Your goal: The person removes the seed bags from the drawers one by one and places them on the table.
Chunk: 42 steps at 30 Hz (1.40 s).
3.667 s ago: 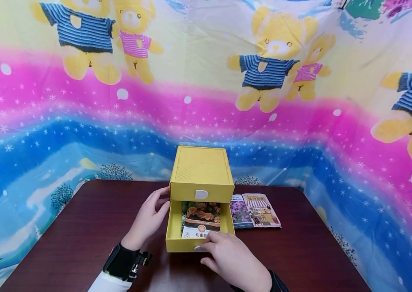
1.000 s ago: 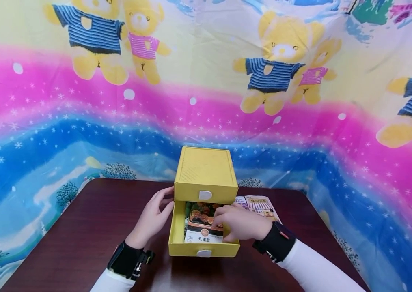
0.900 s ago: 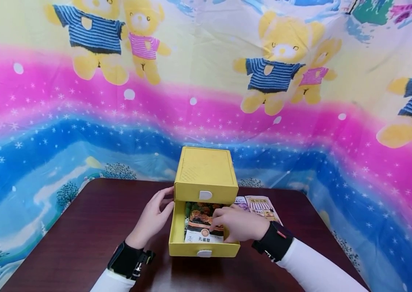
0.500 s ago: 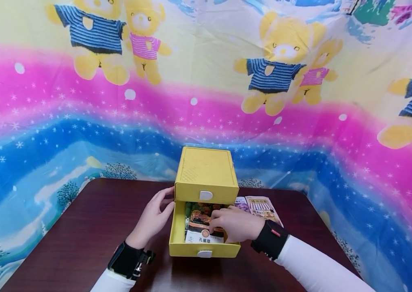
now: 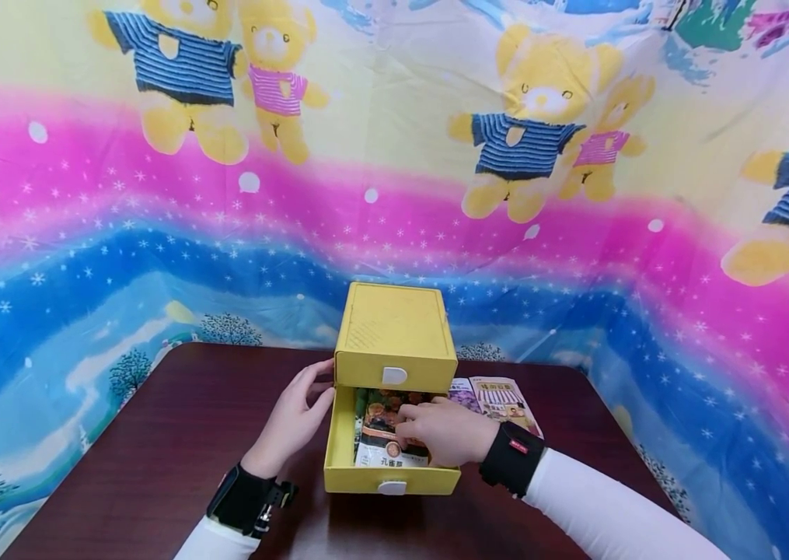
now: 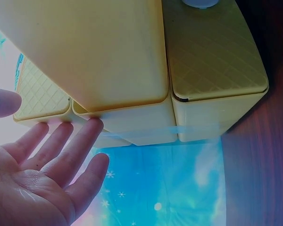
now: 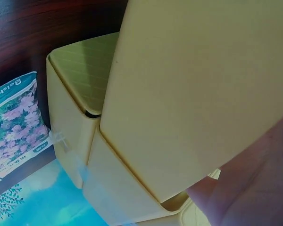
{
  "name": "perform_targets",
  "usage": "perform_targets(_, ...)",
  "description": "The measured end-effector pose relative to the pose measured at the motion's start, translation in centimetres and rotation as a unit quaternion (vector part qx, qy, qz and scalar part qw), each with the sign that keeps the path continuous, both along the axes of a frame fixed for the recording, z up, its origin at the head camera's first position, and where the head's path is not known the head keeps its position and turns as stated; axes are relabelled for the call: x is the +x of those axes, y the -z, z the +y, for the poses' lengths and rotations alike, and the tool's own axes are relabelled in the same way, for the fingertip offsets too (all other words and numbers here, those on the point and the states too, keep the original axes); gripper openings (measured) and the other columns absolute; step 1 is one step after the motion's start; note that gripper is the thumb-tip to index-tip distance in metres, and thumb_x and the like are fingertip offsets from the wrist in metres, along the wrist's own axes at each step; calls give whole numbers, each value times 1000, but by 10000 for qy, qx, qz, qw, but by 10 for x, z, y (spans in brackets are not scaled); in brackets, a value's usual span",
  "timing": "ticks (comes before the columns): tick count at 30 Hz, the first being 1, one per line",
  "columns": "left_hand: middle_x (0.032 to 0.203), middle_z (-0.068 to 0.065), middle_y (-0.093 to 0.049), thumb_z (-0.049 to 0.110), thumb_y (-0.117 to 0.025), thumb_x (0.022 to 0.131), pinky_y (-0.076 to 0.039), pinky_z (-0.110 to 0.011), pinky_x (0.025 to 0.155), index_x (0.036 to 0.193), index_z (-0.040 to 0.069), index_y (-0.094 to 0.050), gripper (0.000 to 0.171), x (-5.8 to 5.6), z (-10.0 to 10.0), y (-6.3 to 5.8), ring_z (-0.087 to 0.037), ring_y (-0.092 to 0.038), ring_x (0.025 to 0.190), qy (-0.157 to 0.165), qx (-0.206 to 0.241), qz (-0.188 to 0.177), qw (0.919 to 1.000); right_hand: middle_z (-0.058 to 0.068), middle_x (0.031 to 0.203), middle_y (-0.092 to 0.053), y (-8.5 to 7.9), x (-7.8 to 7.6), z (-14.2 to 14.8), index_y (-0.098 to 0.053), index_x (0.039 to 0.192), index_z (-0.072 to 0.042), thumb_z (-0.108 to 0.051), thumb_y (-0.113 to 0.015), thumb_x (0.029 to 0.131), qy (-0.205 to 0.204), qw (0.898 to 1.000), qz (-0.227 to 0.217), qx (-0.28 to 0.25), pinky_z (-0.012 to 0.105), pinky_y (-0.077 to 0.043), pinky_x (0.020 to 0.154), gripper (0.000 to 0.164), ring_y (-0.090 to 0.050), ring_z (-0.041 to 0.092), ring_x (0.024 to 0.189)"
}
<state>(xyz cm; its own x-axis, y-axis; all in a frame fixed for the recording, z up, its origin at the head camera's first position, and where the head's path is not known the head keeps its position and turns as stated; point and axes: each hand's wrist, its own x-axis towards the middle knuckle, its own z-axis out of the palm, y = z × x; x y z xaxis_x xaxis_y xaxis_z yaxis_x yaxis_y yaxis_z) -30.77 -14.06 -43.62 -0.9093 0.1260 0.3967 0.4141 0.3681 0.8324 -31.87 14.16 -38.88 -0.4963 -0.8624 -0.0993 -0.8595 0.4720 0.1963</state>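
A yellow drawer unit (image 5: pixel 397 319) stands on the table with its middle drawer (image 5: pixel 338 480) pulled out. Inside lies a seed packet (image 5: pixel 380 455) printed with orange flowers, overlapping another packet at its left edge. My right hand (image 5: pixel 446 432) reaches into the drawer over its right wall, with curled fingers on the packet's right part; the thumb is mostly hidden. My left hand (image 5: pixel 291 420) has its fingers extended along the unit's left side. In the left wrist view, the left fingertips (image 6: pixel 96 125) are right at the side wall, under the pulled-out drawer.
Right of the unit, a purple-flower seed packet (image 5: pixel 462 393) and a packet with a striped awning picture (image 5: pixel 506 400) lie on the dark wooden table (image 5: pixel 226 435). A shut lower drawer (image 6: pixel 217 52) shows in the left wrist view. A bear-print cloth (image 5: pixel 380 155) hangs behind.
My right hand has gone from the middle drawer's front handle into the drawer, and its fingers have lately shifted slightly left over the orange-flower packet. The left hand stays at the unit's side.
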Motion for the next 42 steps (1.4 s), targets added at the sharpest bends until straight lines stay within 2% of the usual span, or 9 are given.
perform_targets(5, 151, -10, -48, 11, -57, 104, -57, -41, 96, 151, 15, -46, 48, 0, 1, 0, -29, -64, 122, -6, 20, 15, 10000, -5, 115, -61, 0, 0, 2, -67, 110, -26, -34, -84, 84, -125, 9997, 187, -68, 24, -38, 69, 32, -53, 9, 84)
perform_targets(11, 150, -10, -49, 10, -57, 104, -57, -41, 96, 150, 14, -47, 48, 1, 1, -1, -29, -64, 122, -6, 60, 15, 10000, -2, 124, -62, 3, -1, 3, -65, 122, -26, -37, -84, 83, -24, 9998, 210, -30, 28, -53, 79, 45, -63, 12, 90)
perform_targets(15, 151, -10, -48, 12, -57, 105, -57, -40, 96, 151, 15, -46, 47, 2, 1, -1, -28, -64, 123, 0, 64, -19, 10000, -1, 126, -62, 5, -1, 3, -63, 128, -25, -38, -81, 87, 70, 9999, 83, -1, 30, -55, 85, 47, -64, 13, 96)
perform_targets(20, 152, -10, -47, 13, -57, 105, -57, -39, 96, 151, 15, -45, 48, 1, 0, 1, -29, -63, 123, 5, 61, -9, 10000, 0, 126, -62, 5, -1, 5, -62, 130, -24, -40, -76, 91, 105, 9998, -114, -82, 28, -55, 87, 45, -64, 12, 92)
perform_targets(25, 151, -10, -48, 11, -57, 105, -57, -40, 96, 151, 15, -46, 48, 1, 1, 0, -29, -64, 123, 11, 63, 27, 10000, 0, 127, -62, 1, -2, 7, -62, 133, -24, -48, -75, 90, 263, 9958, -809, -328, 27, -56, 87, 51, -64, 11, 95)
perform_targets(28, 150, -10, -49, 10, -57, 104, -57, -40, 96, 150, 14, -47, 48, 1, 1, -1, -29, -64, 122, -2, 69, 70, 10000, -1, 129, -63, -1, -4, 8, -64, 131, -25, -43, -77, 90, 340, 9871, -1447, -601, 26, -55, 89, 47, -64, 11, 102)
perform_targets(31, 150, -11, -49, 8, -57, 104, -57, -40, 95, 150, 14, -47, 48, 1, 2, -1, -29, -64, 122, -18, 66, 95, 9999, -4, 127, -66, -2, -5, 11, -68, 123, -24, -30, -76, 93, 249, 9793, -1844, -797, 23, -54, 88, 32, -64, 11, 103)
perform_targets(36, 151, -11, -48, 9, -58, 104, -57, -40, 95, 150, 14, -47, 48, 1, 2, -1, -30, -64, 122, -32, 15, 84, 10000, -8, 122, -69, -1, -7, 15, -74, 111, -24, -18, -69, 96, 61, 9782, -1844, -953, 19, -53, 88, 17, -65, 5, 105)
perform_targets(42, 151, -10, -48, 10, -57, 104, -57, -39, 95, 151, 14, -47, 48, 1, 1, -1, -29, -64, 122, -40, 4, 51, 10000, -10, 102, -73, -2, -3, 18, -77, 101, -22, -13, -65, 97, -46, 9774, -1541, -1445, 13, -48, 71, 16, -66, 5, 81)
